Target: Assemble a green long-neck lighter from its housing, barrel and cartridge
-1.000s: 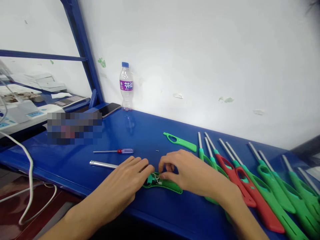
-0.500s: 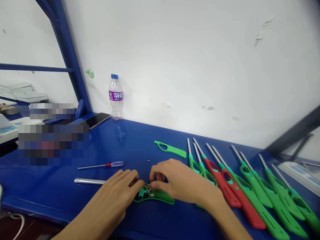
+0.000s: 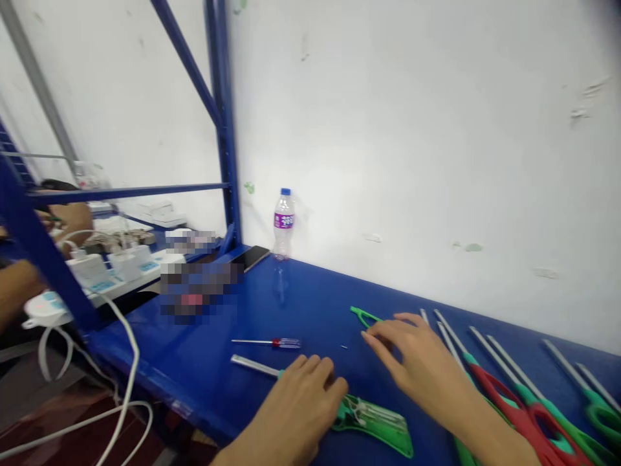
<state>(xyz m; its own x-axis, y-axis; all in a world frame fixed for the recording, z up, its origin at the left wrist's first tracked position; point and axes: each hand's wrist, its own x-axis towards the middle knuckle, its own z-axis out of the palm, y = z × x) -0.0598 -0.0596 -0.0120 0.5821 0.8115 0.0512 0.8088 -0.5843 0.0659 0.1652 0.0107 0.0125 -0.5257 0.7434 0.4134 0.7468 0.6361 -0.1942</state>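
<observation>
An opened green lighter body [image 3: 381,427], its inner parts showing, lies near the table's front edge with its metal tube [image 3: 255,365] pointing left. Over its middle rests my left hand [image 3: 308,401], fingers curled round it. My right hand [image 3: 417,362] is over a loose green shell half [image 3: 359,313], thumb and fingers apart; most of that shell is hidden beneath it, and no grip on it shows. A screwdriver [image 3: 286,343] with a clear purple handle lies behind the tube. A tiny screw [image 3: 344,347] sits between the screwdriver and my right hand.
Several red and green lighters [image 3: 528,414] lie in a row at the right. A bottle [image 3: 284,226] and a phone [image 3: 255,257] stand and lie near the wall. At the left are a blue frame post [image 3: 48,239], a power strip [image 3: 130,275], white cables and another person's arm [image 3: 19,285].
The view has turned left. My right hand has left the opened lighter and moved to the loose green shell. My left hand has stayed on the lighter.
</observation>
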